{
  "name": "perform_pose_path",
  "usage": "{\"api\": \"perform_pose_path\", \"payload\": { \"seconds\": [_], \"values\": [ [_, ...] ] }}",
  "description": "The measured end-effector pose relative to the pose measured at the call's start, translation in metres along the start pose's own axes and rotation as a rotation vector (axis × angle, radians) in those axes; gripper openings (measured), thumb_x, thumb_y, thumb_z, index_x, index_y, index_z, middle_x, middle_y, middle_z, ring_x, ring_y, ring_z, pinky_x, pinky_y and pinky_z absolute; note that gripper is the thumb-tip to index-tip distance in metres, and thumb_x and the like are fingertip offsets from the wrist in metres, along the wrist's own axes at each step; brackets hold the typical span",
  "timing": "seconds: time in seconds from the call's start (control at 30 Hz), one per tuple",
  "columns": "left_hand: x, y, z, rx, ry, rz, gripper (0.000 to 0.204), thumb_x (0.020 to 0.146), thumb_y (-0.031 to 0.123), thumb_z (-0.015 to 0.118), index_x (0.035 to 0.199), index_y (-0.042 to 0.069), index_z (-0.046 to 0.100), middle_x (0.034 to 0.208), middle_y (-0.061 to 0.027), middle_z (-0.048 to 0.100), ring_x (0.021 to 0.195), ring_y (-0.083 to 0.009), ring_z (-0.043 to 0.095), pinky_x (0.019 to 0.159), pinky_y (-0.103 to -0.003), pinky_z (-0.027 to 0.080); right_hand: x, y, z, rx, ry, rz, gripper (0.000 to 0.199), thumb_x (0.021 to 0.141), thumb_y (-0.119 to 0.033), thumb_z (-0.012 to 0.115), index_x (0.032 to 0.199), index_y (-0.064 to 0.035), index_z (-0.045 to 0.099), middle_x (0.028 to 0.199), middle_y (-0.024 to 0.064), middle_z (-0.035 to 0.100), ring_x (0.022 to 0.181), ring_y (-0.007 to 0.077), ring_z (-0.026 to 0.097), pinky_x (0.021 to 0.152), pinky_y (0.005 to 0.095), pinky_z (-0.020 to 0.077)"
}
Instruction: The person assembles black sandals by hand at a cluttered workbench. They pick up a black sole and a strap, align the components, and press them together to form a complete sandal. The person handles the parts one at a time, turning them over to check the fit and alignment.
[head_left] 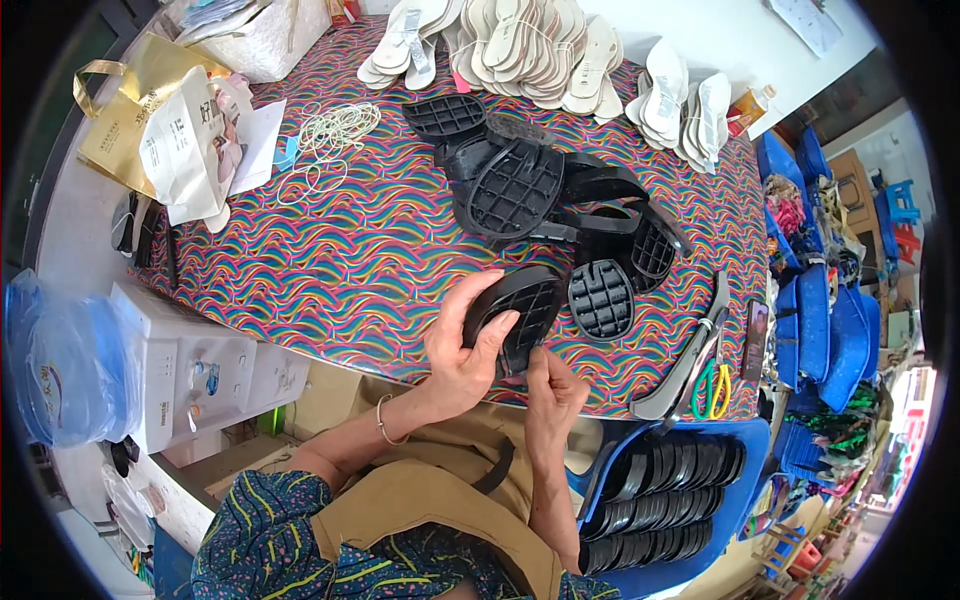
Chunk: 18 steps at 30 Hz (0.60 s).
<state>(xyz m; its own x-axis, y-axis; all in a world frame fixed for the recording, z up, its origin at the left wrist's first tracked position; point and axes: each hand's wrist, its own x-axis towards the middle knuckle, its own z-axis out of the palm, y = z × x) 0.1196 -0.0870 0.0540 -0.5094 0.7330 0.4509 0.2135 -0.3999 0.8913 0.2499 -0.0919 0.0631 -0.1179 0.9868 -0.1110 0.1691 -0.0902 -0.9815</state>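
A black shoe sole (532, 306) with a grid of ribs on its face is tilted up near the table's front edge. My left hand (468, 350) grips it, fingers behind and thumb across the ribbed side. At the lower end of the sole, my right hand (553, 393) is closed in a pinch against its edge; whatever is between those fingertips is hidden. Just right of the held sole lies another black sole (601, 299), ribbed face up. Beyond it is a loose heap of black soles (515, 190), some upturned, some on their sides.
Bundled cream insoles (520, 50) line the back. Rubber bands (335, 135) and a gold paper bag (115, 125) sit at left. Large shears (690, 365), green-and-yellow scissors (712, 392) and a phone-like dark slab (755, 340) lie right. A blue crate (752, 440) holds rows of black soles.
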Motion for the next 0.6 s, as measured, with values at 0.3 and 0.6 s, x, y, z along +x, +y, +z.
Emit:
{"api": "perform_pose_path", "payload": {
  "seconds": [0.3,0.6],
  "values": [
    [0.000,0.010,-0.002,-0.205,-0.097,-0.298,0.040,0.090,-0.003,0.066,0.129,-0.003,0.054,0.118,-0.0104,0.064,0.105,-0.0148,0.062,0.092,-0.029,0.050,0.026,-0.012,0.000,-0.148,0.095,-0.146,0.025,0.102,-0.009,0.052,0.115,0.0079,0.066,0.084,0.0042,0.066,0.076,0.0060,0.052,0.067,0.0244,0.0459],
    [0.006,-0.002,-0.015,-0.259,-0.234,-0.478,0.037,0.091,0.002,0.068,0.126,-0.003,0.058,0.113,-0.0081,0.067,0.102,-0.0123,0.064,0.090,-0.027,0.052,0.049,-0.004,-0.003,-0.166,0.039,-0.336,0.026,0.100,-0.006,0.055,0.120,0.0056,0.066,0.101,0.0162,0.074,0.085,0.0116,0.065,0.076,0.0276,0.0520]
  ]
}}
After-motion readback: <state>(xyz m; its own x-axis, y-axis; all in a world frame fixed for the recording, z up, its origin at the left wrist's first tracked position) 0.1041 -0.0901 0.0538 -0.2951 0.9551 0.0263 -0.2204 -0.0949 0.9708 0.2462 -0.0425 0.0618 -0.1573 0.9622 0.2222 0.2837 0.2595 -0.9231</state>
